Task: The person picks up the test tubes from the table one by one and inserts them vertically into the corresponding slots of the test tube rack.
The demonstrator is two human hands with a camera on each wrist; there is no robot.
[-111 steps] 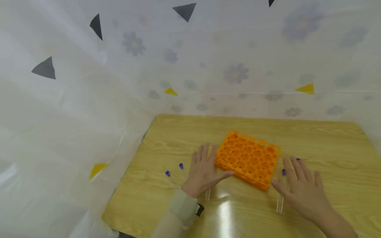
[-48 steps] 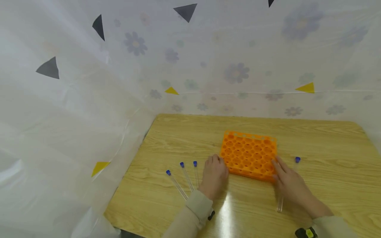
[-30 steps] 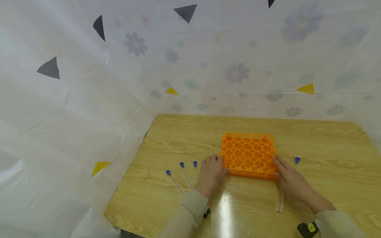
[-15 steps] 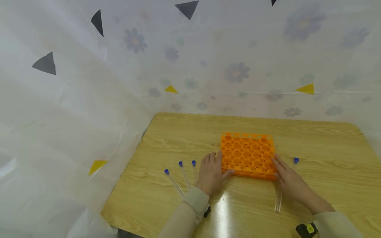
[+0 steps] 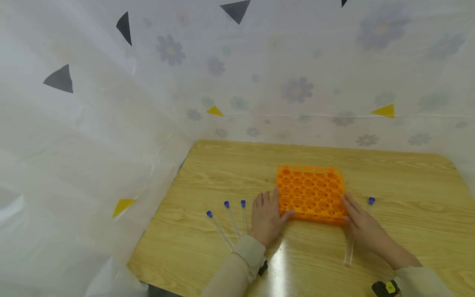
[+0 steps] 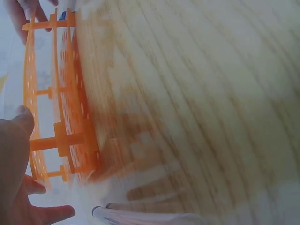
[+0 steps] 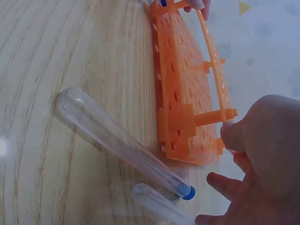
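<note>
An orange test tube rack [image 5: 309,194], full of round holes, lies on the table, its long front edge facing the person. My left hand [image 5: 266,218] holds its left front corner, thumb along the front and fingers by the left end. At the right end my right hand [image 5: 367,231] holds the other front corner; in the right wrist view its thumb meets the upper plate and other fingers spread apart. Three clear tubes with blue caps, one a test tube [image 5: 222,232], lie left of the left hand. Beneath the right hand lies a clear test tube [image 7: 126,140], partly hidden in the head view.
A second tube [image 7: 159,206] lies near the right hand, and a blue cap [image 5: 371,201] shows beyond that hand. The wooden table [image 5: 222,165] ends at a white plastic sheet [image 5: 267,74] behind and at left.
Both hands, earlier spread beside the rack, have come onto its two ends. The rack has turned counterclockwise, so its edges now run nearly level. Over the last half second almost nothing moves.
</note>
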